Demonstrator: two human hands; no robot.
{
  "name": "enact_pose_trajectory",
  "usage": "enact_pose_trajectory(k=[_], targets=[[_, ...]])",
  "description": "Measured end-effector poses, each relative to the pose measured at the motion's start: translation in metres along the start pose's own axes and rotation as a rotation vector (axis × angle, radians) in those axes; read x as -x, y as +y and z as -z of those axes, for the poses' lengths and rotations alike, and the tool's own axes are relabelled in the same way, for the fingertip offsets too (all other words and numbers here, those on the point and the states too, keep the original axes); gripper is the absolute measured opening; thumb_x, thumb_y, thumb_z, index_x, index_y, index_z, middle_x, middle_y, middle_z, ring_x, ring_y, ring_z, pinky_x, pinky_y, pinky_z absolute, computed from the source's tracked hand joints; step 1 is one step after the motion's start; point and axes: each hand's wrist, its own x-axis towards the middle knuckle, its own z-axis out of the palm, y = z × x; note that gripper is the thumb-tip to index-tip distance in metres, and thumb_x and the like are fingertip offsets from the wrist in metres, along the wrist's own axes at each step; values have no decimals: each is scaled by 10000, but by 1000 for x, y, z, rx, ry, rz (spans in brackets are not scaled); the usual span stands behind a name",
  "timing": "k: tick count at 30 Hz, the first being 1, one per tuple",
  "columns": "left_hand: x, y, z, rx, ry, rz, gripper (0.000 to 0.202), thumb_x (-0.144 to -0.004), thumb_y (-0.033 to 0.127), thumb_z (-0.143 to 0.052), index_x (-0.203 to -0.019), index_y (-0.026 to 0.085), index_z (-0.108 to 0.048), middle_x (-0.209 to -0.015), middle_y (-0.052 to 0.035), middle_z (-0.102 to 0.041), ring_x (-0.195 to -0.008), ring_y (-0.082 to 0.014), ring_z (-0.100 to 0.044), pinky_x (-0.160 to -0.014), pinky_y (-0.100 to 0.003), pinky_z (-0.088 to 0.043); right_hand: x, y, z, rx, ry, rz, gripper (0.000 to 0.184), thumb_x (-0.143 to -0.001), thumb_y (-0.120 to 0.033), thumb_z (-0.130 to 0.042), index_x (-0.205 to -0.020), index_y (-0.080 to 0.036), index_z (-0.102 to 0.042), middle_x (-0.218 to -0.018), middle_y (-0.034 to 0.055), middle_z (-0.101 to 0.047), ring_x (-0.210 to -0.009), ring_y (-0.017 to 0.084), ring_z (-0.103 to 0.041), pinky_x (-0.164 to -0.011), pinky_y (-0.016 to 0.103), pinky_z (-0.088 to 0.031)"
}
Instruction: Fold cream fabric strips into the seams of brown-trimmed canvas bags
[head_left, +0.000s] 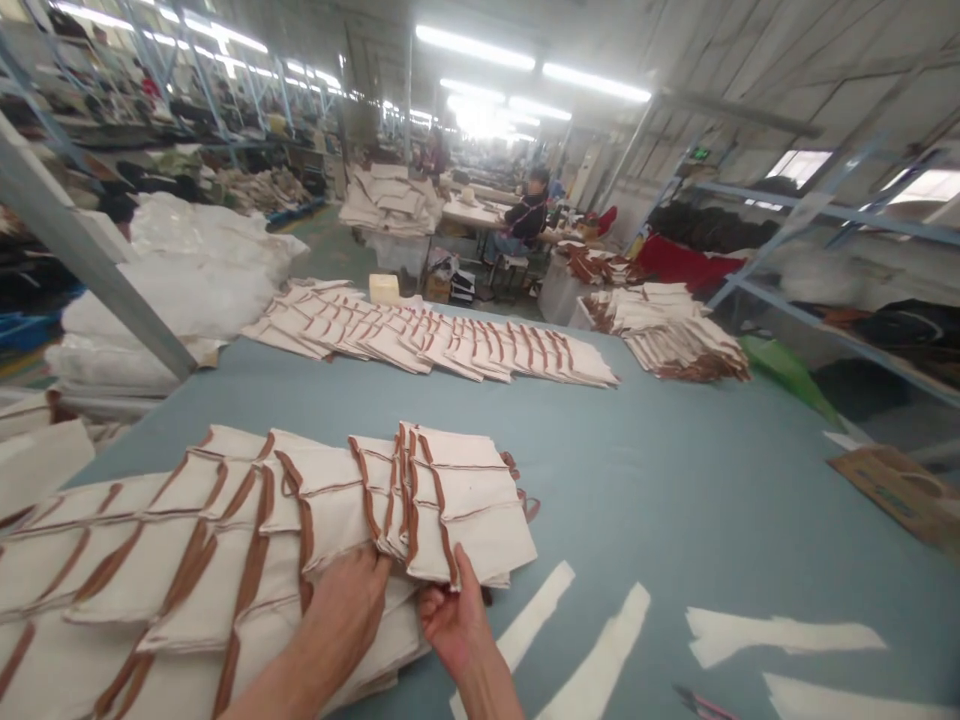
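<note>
A: What fills the view?

B: A wide blue-grey table (pixel 675 480), running from the near edge far back into a workshop with metal racks on both sides. On it, overlapping rows of cream fabric pieces trimmed with brown strips.

A: Where are those rows?

B: The near row (pixel 187 560) spreads across the lower left, fanned like shingles, its right end about mid-table. A far row (pixel 427 340) lies across the back, and a stack (pixel 667 330) sits just right of it near the table's far corner.

A: And the hands?

B: Both are at the right end of the near row. The left hand (pixel 349 610) lies palm down on the fabric with its fingers pushed in under the last few pieces. Whether it pinches any I cannot tell. The right hand (pixel 454 615) grips the lower edge of the end bundle (pixel 465 510), thumb on top, fingers beneath.

A: Anything smaller?

B: White paper strips (pixel 780 635) lie on the bare table to the right of the hands, well apart from the fabric. A pink-handled tool (pixel 701 705) shows at the bottom edge, too cut off to identify. Far back, a seated person (pixel 525 220) works at another table.
</note>
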Motion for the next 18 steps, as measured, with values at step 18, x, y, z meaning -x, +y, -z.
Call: enact_pose_trajectory(k=[18], targets=[[15, 34, -2, 16, -53, 164, 266, -924, 138, -824, -1186, 147, -781, -1304, -114, -757, -1258, -343, -687, -1120, -567, -546, 18, -3, 73, 146, 3, -297, 587, -391, -589, -1085, -725, -212, -783, -581, -16, -689, -404, 75, -502, -365, 171, -362]])
